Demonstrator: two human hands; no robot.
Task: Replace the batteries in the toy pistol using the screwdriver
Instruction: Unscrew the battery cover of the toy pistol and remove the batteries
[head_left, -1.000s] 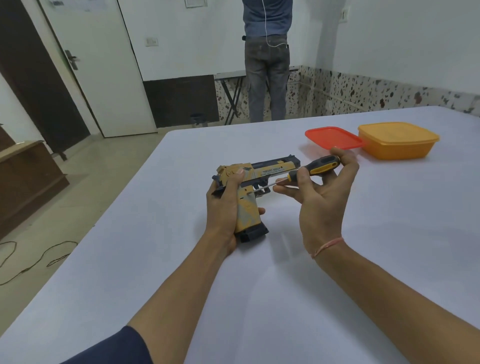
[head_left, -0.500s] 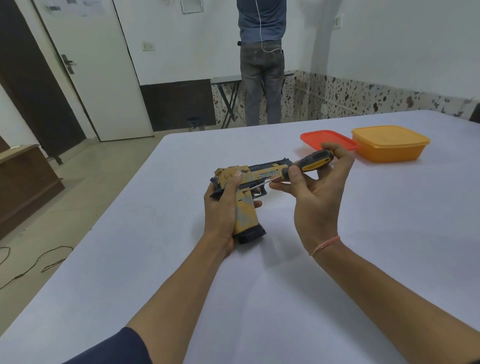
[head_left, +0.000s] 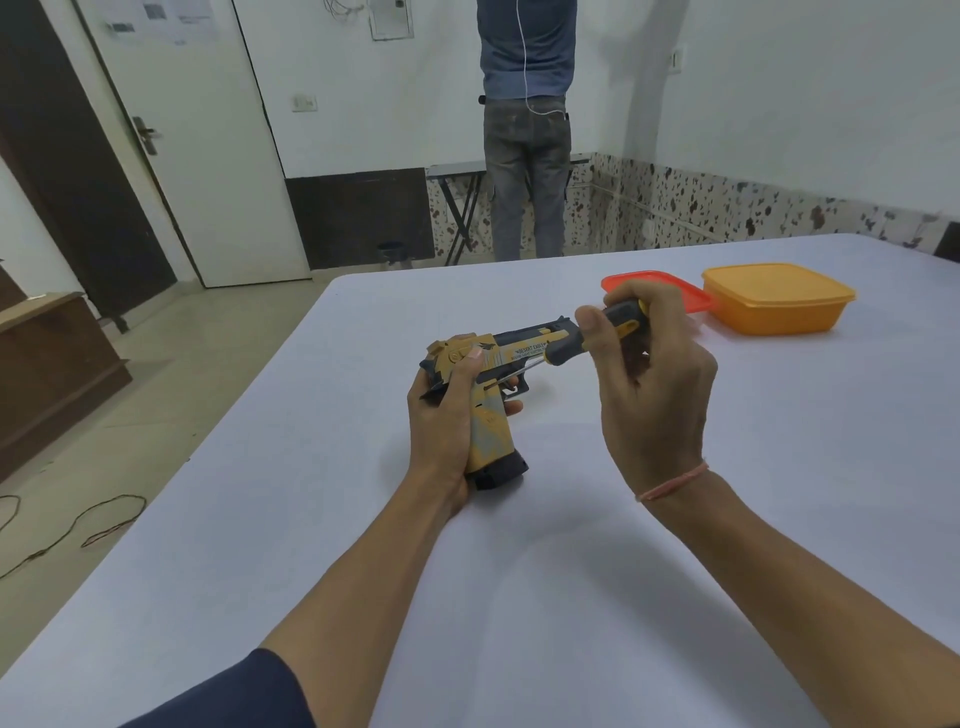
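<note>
You hold the toy pistol (head_left: 498, 358) just above the desk (head_left: 571, 597), near its middle, barrel pointing away to the right and the grip hanging down towards you. Your left hand (head_left: 447, 415) wraps the grip, its fingers (head_left: 470, 366) closed round the back of the frame. Your right hand (head_left: 649, 384) grips the screwdriver (head_left: 592, 338) by its black-and-yellow handle, fingers closed tight on it, and the thin shaft slants down to the left so the tip meets the pistol's side just above the trigger. By the look of it you are early in the job: you seem to be working a screw there, no cover is off, and no batteries, old or new, are anywhere in view. Opening the compartment, swapping the cells and closing up all appear left to do. Beyond your right hand an orange box (head_left: 776, 299) sits on the desk; you cannot tell what it holds. A red lid (head_left: 691, 293) lies flat just beside it, partly hidden by your fingers.
</note>
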